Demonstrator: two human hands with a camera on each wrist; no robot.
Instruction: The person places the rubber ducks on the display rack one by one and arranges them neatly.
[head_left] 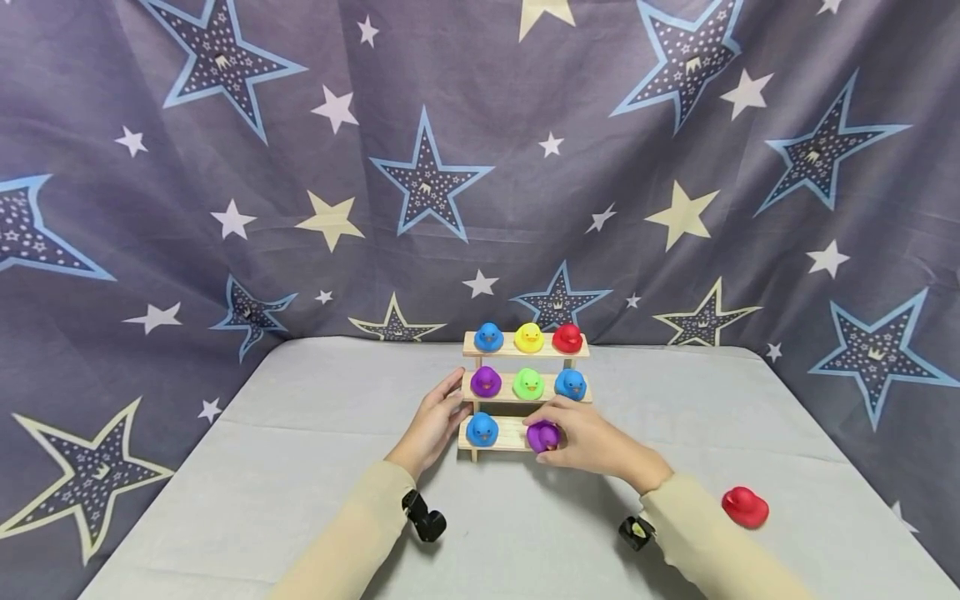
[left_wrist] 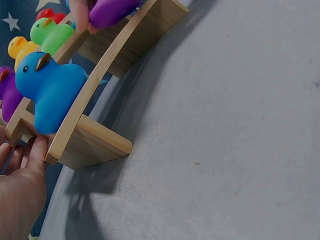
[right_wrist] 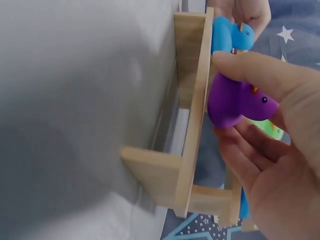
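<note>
A three-tier wooden display shelf (head_left: 504, 446) stands on the table with rubber ducks on its tiers. My right hand (head_left: 592, 439) pinches a purple rubber duck (right_wrist: 227, 102) between thumb and fingers, at the right part of the bottom tier. In the right wrist view the duck's base is right at the board. At the shelf's left end, my left hand (head_left: 432, 423) rests its fingertips against the wood. Beside those fingers, a blue duck (left_wrist: 52, 90) sits on the left of the bottom tier.
The middle tier carries purple (head_left: 486, 382), green (head_left: 528, 384) and blue ducks (head_left: 571, 384); the top one has blue (head_left: 489, 337), yellow (head_left: 529, 338) and red ducks (head_left: 567, 338). Another red duck (head_left: 746, 507) lies on the table at right. A star-patterned curtain (head_left: 420, 275) hangs behind.
</note>
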